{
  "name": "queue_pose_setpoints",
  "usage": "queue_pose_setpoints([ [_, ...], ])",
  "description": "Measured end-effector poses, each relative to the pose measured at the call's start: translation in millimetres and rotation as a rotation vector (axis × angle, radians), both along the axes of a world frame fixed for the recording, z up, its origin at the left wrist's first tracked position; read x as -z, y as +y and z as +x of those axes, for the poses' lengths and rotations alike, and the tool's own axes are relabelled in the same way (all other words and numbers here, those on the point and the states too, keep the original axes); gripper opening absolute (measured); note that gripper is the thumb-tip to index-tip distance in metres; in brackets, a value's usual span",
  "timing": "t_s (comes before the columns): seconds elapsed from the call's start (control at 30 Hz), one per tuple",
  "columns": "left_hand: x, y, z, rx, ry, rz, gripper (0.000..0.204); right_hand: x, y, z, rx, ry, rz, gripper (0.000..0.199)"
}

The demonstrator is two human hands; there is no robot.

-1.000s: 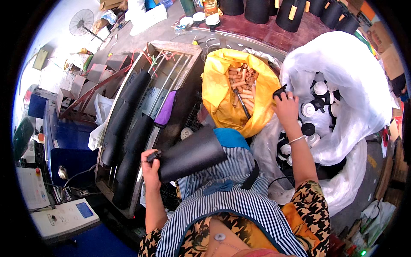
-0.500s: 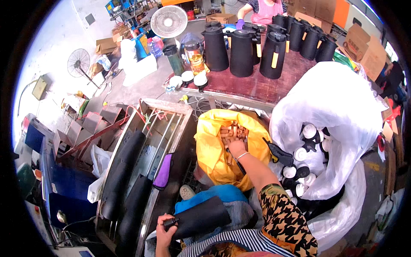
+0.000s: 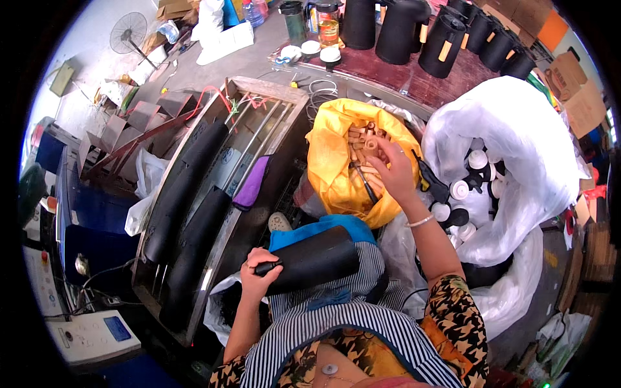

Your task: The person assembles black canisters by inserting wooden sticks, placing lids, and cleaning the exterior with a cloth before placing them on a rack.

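Observation:
A black cylindrical jug body (image 3: 320, 257) lies sideways across my lap, on a blue cloth. My left hand (image 3: 257, 268) is wrapped round a small black fitting at its left end. Over the yellow bag (image 3: 323, 184), my right hand (image 3: 396, 169) pinches a short wooden handle piece (image 3: 370, 146) between thumb and fingers. Several loose wooden handle pieces (image 3: 357, 134) fill the bag beneath it. Among them leans a dark, thin-shafted tool (image 3: 364, 183), perhaps a screwdriver.
To the left, a wooden-framed rack (image 3: 294, 96) holds black jug bodies (image 3: 187, 194) and a purple cloth (image 3: 253, 183). White plastic bags (image 3: 504, 123) at right contain black and white lids (image 3: 459, 189). Black jugs with wooden handles (image 3: 442, 45) stand on the red-brown table (image 3: 394, 81).
My right hand has risen out of the handle pieces with one pinched in its fingers. My left hand still grips the jug body. The view has tilted downward.

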State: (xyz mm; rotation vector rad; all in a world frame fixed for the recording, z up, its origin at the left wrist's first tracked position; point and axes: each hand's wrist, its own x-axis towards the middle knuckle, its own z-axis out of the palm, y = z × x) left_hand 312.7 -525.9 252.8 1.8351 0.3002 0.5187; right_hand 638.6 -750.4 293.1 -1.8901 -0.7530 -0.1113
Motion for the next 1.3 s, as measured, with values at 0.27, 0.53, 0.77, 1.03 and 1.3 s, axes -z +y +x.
queue_pose_setpoints([
  [0.27, -11, -17, -22, -0.084, 0.017, 0.008, 0.025, -6, 26, -160, -0.650, -0.389, -0.494, 0.029],
  [0.53, -4, -21, -46, -0.057, -0.005, 0.047, 0.034, 4, 46, -195, -0.739, -0.599, -0.225, 0.030],
  [0.77, 0, -29, -47, -0.058, -0.116, 0.034, 0.028, -5, 46, -195, -0.774, -0.895, -0.150, 0.035],
  [1.03, 3, -49, -47, -0.207, -0.049, 0.127, 0.020, -4, 40, -194, -0.825, -0.815, -0.271, 0.032],
  [1.3, -14, -53, -40, -0.187, -0.045, 0.249, 0.014, 3, 37, -197, -0.898, -0.517, -0.322, 0.028],
])
